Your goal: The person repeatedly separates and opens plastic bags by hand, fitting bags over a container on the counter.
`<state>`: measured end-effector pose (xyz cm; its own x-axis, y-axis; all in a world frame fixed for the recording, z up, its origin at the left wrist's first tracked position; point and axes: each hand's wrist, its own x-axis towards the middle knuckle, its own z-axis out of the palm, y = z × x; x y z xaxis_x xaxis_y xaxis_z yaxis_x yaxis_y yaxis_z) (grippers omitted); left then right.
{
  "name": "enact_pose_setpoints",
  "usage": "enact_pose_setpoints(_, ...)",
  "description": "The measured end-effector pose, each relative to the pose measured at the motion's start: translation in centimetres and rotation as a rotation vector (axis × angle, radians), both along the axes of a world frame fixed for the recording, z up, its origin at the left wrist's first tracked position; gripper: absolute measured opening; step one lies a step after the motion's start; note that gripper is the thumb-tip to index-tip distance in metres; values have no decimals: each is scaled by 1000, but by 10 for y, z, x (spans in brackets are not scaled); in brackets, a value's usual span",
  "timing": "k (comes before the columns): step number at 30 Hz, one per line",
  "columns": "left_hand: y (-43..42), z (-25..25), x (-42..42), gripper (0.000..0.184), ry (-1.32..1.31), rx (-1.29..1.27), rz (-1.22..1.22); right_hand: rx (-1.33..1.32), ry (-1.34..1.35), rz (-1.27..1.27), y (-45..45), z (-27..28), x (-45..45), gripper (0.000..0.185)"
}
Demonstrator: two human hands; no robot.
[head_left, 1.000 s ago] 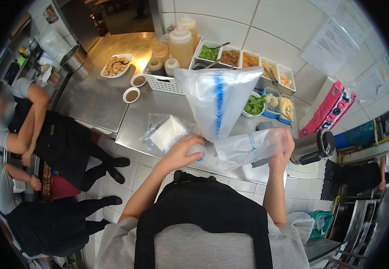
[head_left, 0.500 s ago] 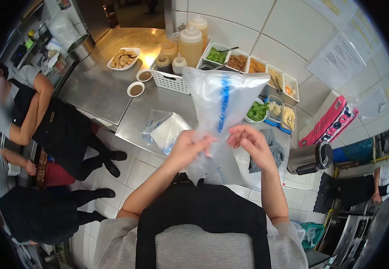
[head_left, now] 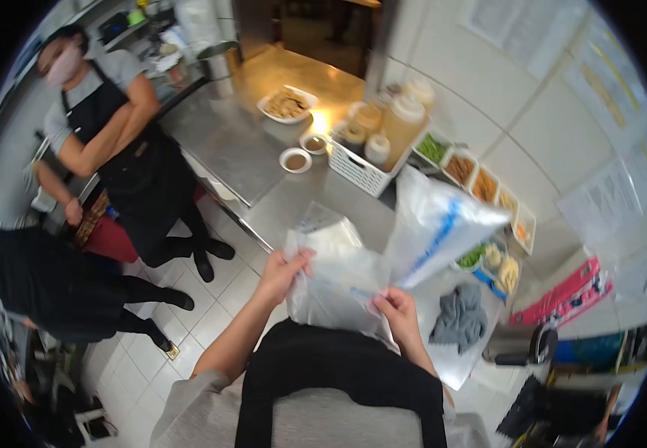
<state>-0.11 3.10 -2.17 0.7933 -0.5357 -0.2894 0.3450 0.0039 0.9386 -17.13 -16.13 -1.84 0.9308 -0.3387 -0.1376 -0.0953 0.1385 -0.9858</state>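
Observation:
A thin clear plastic bag (head_left: pixel 338 287) hangs between my two hands in front of the apron. My left hand (head_left: pixel 286 275) pinches its upper left edge, and my right hand (head_left: pixel 398 305) pinches its right edge near a blue print. Behind it on the steel counter lies a plastic-wrapped white packet (head_left: pixel 332 230), partly covered by the bag. To the right stands a large filled plastic bag (head_left: pixel 443 224) with a blue stripe, close to my right hand but apart from it.
A white basket (head_left: pixel 357 172) of sauce bottles, two sauce cups (head_left: pixel 295 160), a dish of food (head_left: pixel 288 104) and topping trays (head_left: pixel 459 168) stand at the back. A grey cloth (head_left: pixel 459 317) lies right. Two people (head_left: pixel 126 142) stand left.
Both hands now hold the thin bag spread out, where half a second ago they were by the large bag. The view has turned, and the counter's things appear shifted and tilted.

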Motion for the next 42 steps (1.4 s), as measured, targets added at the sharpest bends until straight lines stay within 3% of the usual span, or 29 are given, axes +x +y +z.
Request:
enact_pose_setpoints(4,20,-11,32,33,-252,87,-15,71,4,32,7,6,2,7)
enact_pose_setpoints(6,22,5,65,49,-679,193,-148,83,-11,113,11,6,7,8)
enact_pose_setpoints(8,5,22,106,60,-883,191,-221,90,-10,183,17,7,16,8)
enact_pose_setpoints(10,-15,75,130,64,-511,220,-225,42,43,275,24,11,29,9)
enact_pose_setpoints(13,-29,90,157,56,-563,450,-81,-45,10,361,33,26,49,8)
enact_pose_setpoints(14,-26,87,152,50,-671,294,-219,-53,8,360,31,32,55,8)
enact_pose_setpoints(16,-21,69,113,35,-768,-55,-473,-602,-109,538,28,45,64,9)
enact_pose_setpoints(17,-21,60,85,34,-970,-178,-505,-602,-105,533,26,51,67,9)
enact_pose_setpoints(19,-11,53,38,34,-782,-234,-714,-725,-195,716,25,62,71,12)
enact_pose_setpoints(25,19,23,11,17,-573,-102,-671,-916,-130,661,21,90,77,15)
enact_pose_setpoints(27,34,27,6,13,-591,-108,-396,-775,-96,602,31,94,82,16)
enact_pose_setpoints(28,39,32,4,13,-591,-106,-404,-645,-69,555,34,96,84,16)
enact_pose_setpoints(30,45,41,4,11,-528,-81,-191,-600,-98,565,32,86,87,17)
enact_pose_setpoints(36,41,53,-4,14,-708,-29,-90,-548,-94,494,22,80,76,13)
enact_pose_setpoints(42,32,52,-21,13,-638,-39,-124,-536,-204,475,8,86,60,8)
